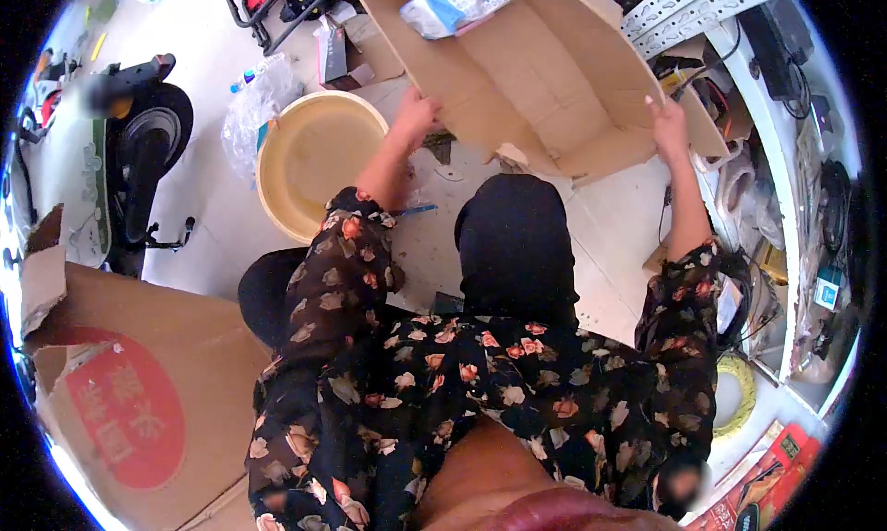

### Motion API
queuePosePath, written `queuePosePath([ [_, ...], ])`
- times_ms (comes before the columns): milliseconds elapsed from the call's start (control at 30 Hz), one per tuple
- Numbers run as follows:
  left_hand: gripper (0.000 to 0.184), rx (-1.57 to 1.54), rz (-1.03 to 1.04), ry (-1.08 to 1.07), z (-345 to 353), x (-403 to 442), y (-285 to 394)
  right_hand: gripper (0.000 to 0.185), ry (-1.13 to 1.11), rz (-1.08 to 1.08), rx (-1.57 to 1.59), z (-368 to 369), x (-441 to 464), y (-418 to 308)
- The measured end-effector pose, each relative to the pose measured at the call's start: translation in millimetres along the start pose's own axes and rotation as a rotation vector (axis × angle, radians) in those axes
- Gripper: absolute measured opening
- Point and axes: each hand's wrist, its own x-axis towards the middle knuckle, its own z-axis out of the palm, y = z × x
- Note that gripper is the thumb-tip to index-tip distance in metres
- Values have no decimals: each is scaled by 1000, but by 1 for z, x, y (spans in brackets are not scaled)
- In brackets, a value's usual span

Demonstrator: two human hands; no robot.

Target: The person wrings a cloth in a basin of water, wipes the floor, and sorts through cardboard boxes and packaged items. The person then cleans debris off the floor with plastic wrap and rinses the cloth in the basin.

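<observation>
A large open cardboard box (545,78) lies tilted in front of me, its inside facing up. My left hand (420,115) is closed on the box's left edge. Over on the other side, my right hand (667,126) grips the right edge with the thumb on top. A white and blue plastic package (457,6) rests in the far part of the box. Just left of my left hand stands a round yellowish basin (323,152) on the floor.
Clear plastic bags (257,106) and a small dark box (337,55) lie beyond the basin. A scooter (139,162) is parked at left, with a big carton (157,383) nearer me. White metal shelving (785,208) with cables runs along the right, near a yellow coil (735,397).
</observation>
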Motion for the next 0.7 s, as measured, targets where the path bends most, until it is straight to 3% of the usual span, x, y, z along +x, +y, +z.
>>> queuePosePath([
  [33, 35, 27, -11, -5, -5, -4, 2, 32, 25, -74, -121, -2, 6, 11],
  [133, 39, -20, -57, -56, -4, 1, -9, 32, -104, 177, -13, -5, -1, 4],
  [300, 40, -144, -113, -111, -5, 3, -29, 34, -178, -24, -6, 12, 3, 39],
  [367, 39, -149, -146, -100, -13, 10, -47, 35, -238, 30, -22, 23, -11, 45],
  [467, 54, -54, -275, 39, -15, 18, -53, 36, -342, 94, -95, 40, -17, 23],
  [533, 68, 632, 18, 399, -7, 20, -69, 37, -362, 31, -228, 60, -16, 31],
  [567, 75, 910, 151, 403, -5, 24, -74, 36, -357, 81, -206, 66, -18, 36],
  [600, 82, 1193, 287, 450, -1, 25, -73, 35, -310, -6, -215, 73, -23, 36],
  [667, 98, 1609, 498, 188, 15, 19, -36, 33, -204, -187, -241, 84, -25, 35],
  [700, 100, 1581, 547, 157, 23, 27, -30, 33, -227, -170, -231, 84, -27, 25],
])
